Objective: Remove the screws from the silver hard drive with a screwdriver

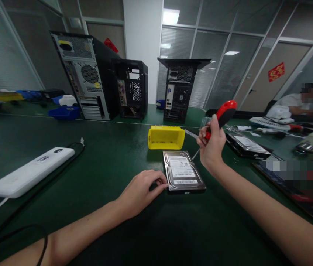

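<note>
A hard drive (182, 171) lies label side up on the green table in front of me. My left hand (147, 186) has its fingers bent in, thumb and fingertips at the drive's near left corner. In my right hand (212, 144) is a screwdriver (226, 111) with a red and black handle, tilted, its thin shaft slanting down to the drive's right edge. Whether the tip sits in a screw is too small to see. Just behind the drive a yellow plastic bin (166, 137) opens toward me.
Several computer cases stand at the back, among them a tall one (90, 75). On the left lies a white power strip (31, 171) with a black cable. A second hard drive (247, 145) lies at right. A person (308, 101) sits far right.
</note>
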A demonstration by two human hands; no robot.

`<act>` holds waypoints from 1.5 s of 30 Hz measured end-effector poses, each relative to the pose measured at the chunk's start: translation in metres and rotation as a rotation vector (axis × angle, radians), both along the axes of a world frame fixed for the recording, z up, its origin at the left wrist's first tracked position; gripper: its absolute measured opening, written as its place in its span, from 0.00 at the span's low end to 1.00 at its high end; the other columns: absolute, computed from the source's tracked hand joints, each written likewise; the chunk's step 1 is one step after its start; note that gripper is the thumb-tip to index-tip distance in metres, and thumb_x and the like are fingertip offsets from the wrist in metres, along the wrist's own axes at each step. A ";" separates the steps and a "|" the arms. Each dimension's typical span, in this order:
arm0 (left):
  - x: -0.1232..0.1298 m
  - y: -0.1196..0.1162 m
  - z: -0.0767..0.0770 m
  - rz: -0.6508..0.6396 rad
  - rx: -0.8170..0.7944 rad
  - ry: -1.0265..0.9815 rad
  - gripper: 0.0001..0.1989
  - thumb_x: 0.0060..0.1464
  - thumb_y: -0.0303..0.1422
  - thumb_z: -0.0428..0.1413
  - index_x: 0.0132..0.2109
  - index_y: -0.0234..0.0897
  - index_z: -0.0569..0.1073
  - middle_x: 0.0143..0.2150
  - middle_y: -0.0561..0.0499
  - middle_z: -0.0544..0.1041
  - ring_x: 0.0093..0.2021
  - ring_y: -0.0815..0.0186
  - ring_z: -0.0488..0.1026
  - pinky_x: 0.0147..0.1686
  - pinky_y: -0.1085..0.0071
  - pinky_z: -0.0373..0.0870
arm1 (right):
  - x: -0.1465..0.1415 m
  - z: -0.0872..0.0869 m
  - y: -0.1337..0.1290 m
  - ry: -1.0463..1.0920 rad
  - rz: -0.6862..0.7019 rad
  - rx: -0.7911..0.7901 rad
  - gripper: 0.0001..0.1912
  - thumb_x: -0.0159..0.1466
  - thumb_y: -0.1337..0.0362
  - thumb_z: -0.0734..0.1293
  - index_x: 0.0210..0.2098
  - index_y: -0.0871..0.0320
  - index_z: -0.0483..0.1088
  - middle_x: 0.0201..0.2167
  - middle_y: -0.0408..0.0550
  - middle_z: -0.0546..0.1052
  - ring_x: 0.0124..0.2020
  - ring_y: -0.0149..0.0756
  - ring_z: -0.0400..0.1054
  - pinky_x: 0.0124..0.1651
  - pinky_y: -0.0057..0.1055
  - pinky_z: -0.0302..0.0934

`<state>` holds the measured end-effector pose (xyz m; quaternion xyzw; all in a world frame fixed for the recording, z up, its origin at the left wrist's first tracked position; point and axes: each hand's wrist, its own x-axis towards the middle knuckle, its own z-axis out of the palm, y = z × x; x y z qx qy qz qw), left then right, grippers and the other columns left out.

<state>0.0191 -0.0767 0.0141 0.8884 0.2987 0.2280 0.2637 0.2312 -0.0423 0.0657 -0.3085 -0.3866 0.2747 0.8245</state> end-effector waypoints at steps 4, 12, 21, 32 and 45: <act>-0.001 0.001 0.000 -0.002 -0.006 -0.006 0.05 0.60 0.30 0.52 0.40 0.37 0.72 0.37 0.52 0.74 0.38 0.65 0.70 0.39 0.69 0.65 | 0.002 0.004 0.000 -0.040 -0.006 -0.035 0.21 0.54 0.55 0.70 0.22 0.57 0.54 0.13 0.32 0.52 0.13 0.20 0.44 0.15 0.21 0.38; -0.001 0.001 -0.002 0.001 -0.023 -0.008 0.05 0.60 0.31 0.52 0.40 0.37 0.72 0.38 0.52 0.74 0.39 0.65 0.70 0.40 0.69 0.65 | 0.020 0.021 -0.013 -0.094 -0.018 -0.028 0.22 0.56 0.55 0.70 0.21 0.57 0.53 0.13 0.33 0.51 0.14 0.21 0.43 0.15 0.22 0.38; 0.000 0.003 -0.003 0.005 -0.018 -0.009 0.05 0.61 0.31 0.52 0.40 0.38 0.72 0.37 0.52 0.74 0.38 0.66 0.70 0.39 0.70 0.65 | 0.014 0.015 -0.017 -0.160 0.116 -0.100 0.18 0.57 0.58 0.69 0.25 0.57 0.56 0.13 0.32 0.53 0.14 0.21 0.43 0.15 0.21 0.38; -0.001 0.003 -0.004 0.014 -0.026 -0.002 0.05 0.61 0.32 0.51 0.41 0.38 0.72 0.38 0.53 0.74 0.39 0.66 0.70 0.39 0.69 0.66 | 0.016 0.014 -0.015 -0.143 0.130 -0.146 0.19 0.53 0.58 0.72 0.24 0.57 0.56 0.13 0.32 0.53 0.14 0.20 0.45 0.15 0.22 0.38; -0.002 0.005 -0.004 0.083 -0.024 -0.088 0.05 0.60 0.29 0.51 0.41 0.38 0.71 0.38 0.52 0.74 0.39 0.65 0.71 0.39 0.69 0.67 | 0.015 0.014 -0.016 -0.153 0.140 -0.163 0.19 0.53 0.57 0.71 0.26 0.56 0.56 0.13 0.32 0.53 0.14 0.20 0.44 0.15 0.21 0.38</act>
